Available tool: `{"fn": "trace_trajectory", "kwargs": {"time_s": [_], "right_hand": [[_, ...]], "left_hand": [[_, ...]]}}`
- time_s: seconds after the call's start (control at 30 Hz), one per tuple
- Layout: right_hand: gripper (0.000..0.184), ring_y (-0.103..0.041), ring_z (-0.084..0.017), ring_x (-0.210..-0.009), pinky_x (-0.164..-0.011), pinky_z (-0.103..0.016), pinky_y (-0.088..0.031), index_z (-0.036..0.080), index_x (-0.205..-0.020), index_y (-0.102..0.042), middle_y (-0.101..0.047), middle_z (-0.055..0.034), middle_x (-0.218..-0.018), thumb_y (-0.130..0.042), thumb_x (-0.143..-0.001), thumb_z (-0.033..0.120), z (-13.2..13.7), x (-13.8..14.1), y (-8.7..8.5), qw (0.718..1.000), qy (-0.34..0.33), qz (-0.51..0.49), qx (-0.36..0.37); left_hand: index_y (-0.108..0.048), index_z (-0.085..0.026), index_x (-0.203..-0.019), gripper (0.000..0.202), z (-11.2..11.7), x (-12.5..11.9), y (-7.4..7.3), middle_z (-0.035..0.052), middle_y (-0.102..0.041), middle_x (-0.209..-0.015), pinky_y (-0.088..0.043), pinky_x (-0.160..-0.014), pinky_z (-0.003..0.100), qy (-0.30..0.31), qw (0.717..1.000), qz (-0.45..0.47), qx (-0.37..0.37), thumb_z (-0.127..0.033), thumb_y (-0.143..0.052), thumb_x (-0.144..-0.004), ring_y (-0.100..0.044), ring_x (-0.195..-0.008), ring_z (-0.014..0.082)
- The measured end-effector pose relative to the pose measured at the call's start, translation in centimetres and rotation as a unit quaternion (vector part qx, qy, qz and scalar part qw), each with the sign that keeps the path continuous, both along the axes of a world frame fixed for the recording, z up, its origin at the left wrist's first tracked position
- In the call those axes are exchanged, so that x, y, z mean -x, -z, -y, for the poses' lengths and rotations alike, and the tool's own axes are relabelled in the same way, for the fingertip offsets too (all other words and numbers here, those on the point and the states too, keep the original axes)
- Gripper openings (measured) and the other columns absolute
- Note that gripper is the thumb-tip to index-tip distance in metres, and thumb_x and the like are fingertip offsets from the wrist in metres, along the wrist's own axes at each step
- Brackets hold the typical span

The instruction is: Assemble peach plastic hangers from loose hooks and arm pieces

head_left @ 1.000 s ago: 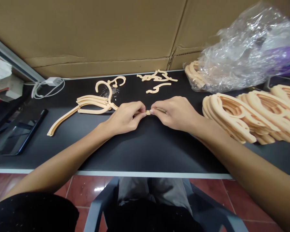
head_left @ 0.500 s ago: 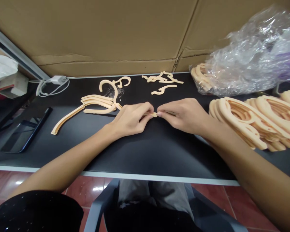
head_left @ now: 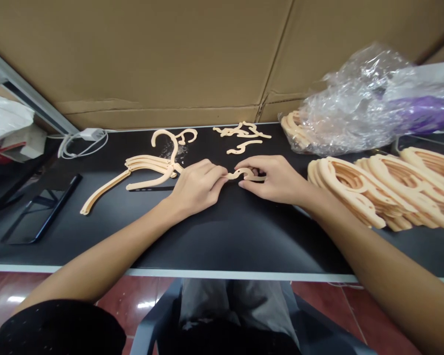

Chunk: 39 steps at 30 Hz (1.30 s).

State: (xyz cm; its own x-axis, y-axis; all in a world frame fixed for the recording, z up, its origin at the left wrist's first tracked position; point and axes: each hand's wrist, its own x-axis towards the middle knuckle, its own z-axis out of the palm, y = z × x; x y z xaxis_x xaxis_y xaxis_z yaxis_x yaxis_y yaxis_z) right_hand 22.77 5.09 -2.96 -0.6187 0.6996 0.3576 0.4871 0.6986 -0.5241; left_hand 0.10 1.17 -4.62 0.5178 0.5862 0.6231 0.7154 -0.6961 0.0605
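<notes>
My right hand (head_left: 274, 180) holds a small curved peach plastic hanger piece (head_left: 242, 173) in its fingers. My left hand (head_left: 196, 185) is curled just left of it, fingertips at the piece's left end; whether they grip it is unclear. Left of that hand lies a loose bundle of peach plastic hangers (head_left: 148, 166), with a hook (head_left: 166, 140) rising from it. Further small curved pieces (head_left: 242, 130) lie at the table's back edge.
A large stack of peach hangers (head_left: 355, 190) lies at right, and more sit in a clear plastic bag (head_left: 358, 111) behind it. A dark phone (head_left: 40, 209) lies at left on the black table (head_left: 244, 246). Cardboard (head_left: 151, 64) stands behind.
The piece between my hands, seen edge-on as a thin strip before, now shows its curved side and sits further into my right hand. My hands have drawn slightly apart.
</notes>
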Motion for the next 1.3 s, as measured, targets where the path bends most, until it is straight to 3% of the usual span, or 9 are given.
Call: {"fn": "trace_trajectory", "kwargs": {"time_s": [0.33, 0.47, 0.6, 0.7, 0.8, 0.87, 1.03, 1.13, 1.3], "right_hand": [[0.024, -0.060, -0.018, -0.070, -0.074, -0.032, -0.043, 0.018, -0.098, -0.074, -0.070, -0.0033, -0.077, -0.065, -0.080, 0.030, -0.6, -0.4, 0.2, 0.997, 0.028, 0.028, -0.059], [0.014, -0.052, -0.014, -0.062, -0.067, -0.029, -0.039, 0.019, -0.086, -0.070, -0.061, 0.0012, -0.067, -0.062, -0.083, 0.030, -0.5, -0.3, 0.1, 0.998, 0.047, 0.025, -0.014], [0.014, -0.047, -0.012, -0.061, -0.063, -0.028, -0.037, 0.020, -0.080, -0.063, -0.058, 0.0026, -0.068, -0.065, -0.080, 0.034, -0.4, -0.2, -0.2, 0.994, 0.090, -0.032, 0.045], [0.019, -0.042, -0.011, -0.059, -0.059, -0.027, -0.036, 0.021, -0.076, -0.058, -0.053, 0.0035, -0.066, -0.067, -0.078, 0.037, -0.3, 0.0, -0.4, 0.984, 0.108, -0.110, 0.089], [0.024, -0.044, -0.010, -0.059, -0.057, -0.027, -0.036, 0.021, -0.075, -0.055, -0.054, 0.0035, -0.068, -0.070, -0.076, 0.039, -0.3, 0.3, -0.4, 0.967, 0.100, -0.180, 0.153], [0.026, -0.045, -0.010, -0.058, -0.056, -0.027, -0.036, 0.021, -0.074, -0.056, -0.055, 0.0033, -0.068, -0.073, -0.072, 0.040, -0.4, 0.5, -0.4, 0.955, 0.096, -0.207, 0.191], [0.026, -0.045, -0.010, -0.056, -0.054, -0.028, -0.035, 0.019, -0.072, -0.060, -0.057, 0.0028, -0.065, -0.077, -0.064, 0.037, -0.7, 0.3, -0.6, 0.940, 0.107, -0.236, 0.223], [0.024, -0.047, -0.011, -0.058, -0.056, -0.028, -0.036, 0.019, -0.071, -0.062, -0.057, 0.0028, -0.064, -0.077, -0.063, 0.035, -0.8, 0.1, -0.5, 0.939, 0.104, -0.237, 0.226], [0.018, -0.052, -0.013, -0.064, -0.066, -0.032, -0.041, 0.018, -0.079, -0.070, -0.061, 0.0017, -0.069, -0.073, -0.070, 0.034, -0.6, 0.3, 0.0, 0.961, 0.087, -0.175, 0.193]], "left_hand": [[-0.067, -0.015, -0.095, 0.017, -0.2, 0.1, 0.0, 0.0077, -0.075, -0.087, -0.051, -0.072, 0.032, -0.012, 1.000, 0.017, 0.009, -0.021, -0.052, -0.100, -0.063, -0.077, 0.0191], [-0.067, -0.016, -0.094, 0.016, -0.1, 0.2, -0.5, 0.0075, -0.076, -0.091, -0.047, -0.075, 0.036, -0.024, 1.000, -0.001, -0.010, -0.022, -0.054, -0.099, -0.064, -0.081, 0.0210], [-0.067, -0.019, -0.103, 0.013, 0.2, 0.2, -1.3, 0.0091, -0.075, -0.104, -0.044, -0.086, 0.043, -0.018, 0.996, -0.015, -0.090, -0.020, -0.058, -0.094, -0.063, -0.098, 0.0266], [-0.066, -0.020, -0.100, 0.009, 0.7, 0.0, -1.7, 0.0067, -0.074, -0.095, -0.041, -0.086, 0.043, -0.009, 0.994, 0.006, -0.113, -0.022, -0.061, -0.092, -0.062, -0.095, 0.0259], [-0.060, -0.020, -0.082, 0.015, 0.7, -0.2, -1.9, 0.0029, -0.067, -0.078, -0.043, -0.081, 0.039, -0.035, 0.994, 0.088, -0.057, -0.030, -0.060, -0.094, -0.060, -0.081, 0.0208], [-0.056, -0.020, -0.079, 0.024, 0.2, -0.1, -2.0, 0.0009, -0.063, -0.073, -0.045, -0.074, 0.034, -0.063, 0.978, 0.199, 0.007, -0.036, -0.057, -0.097, -0.057, -0.072, 0.0162], [-0.058, -0.020, -0.096, 0.042, -2.7, 1.4, -1.6, 0.0020, -0.065, -0.079, -0.047, -0.056, 0.024, -0.074, 0.885, 0.435, 0.149, -0.061, -0.048, -0.099, -0.057, -0.059, 0.0097], [-0.059, -0.021, -0.108, 0.051, -3.8, 2.0, -1.4, 0.0048, -0.069, -0.086, -0.051, -0.057, 0.024, -0.065, 0.864, 0.464, 0.183, -0.068, -0.043, -0.098, -0.063, -0.060, 0.0102], [-0.053, -0.028, -0.127, 0.048, -2.8, 1.5, -2.5, 0.0065, -0.075, -0.100, -0.058, -0.068, 0.029, -0.027, 0.876, 0.461, 0.141, -0.066, -0.038, -0.101, -0.074, -0.085, 0.0174]]}}
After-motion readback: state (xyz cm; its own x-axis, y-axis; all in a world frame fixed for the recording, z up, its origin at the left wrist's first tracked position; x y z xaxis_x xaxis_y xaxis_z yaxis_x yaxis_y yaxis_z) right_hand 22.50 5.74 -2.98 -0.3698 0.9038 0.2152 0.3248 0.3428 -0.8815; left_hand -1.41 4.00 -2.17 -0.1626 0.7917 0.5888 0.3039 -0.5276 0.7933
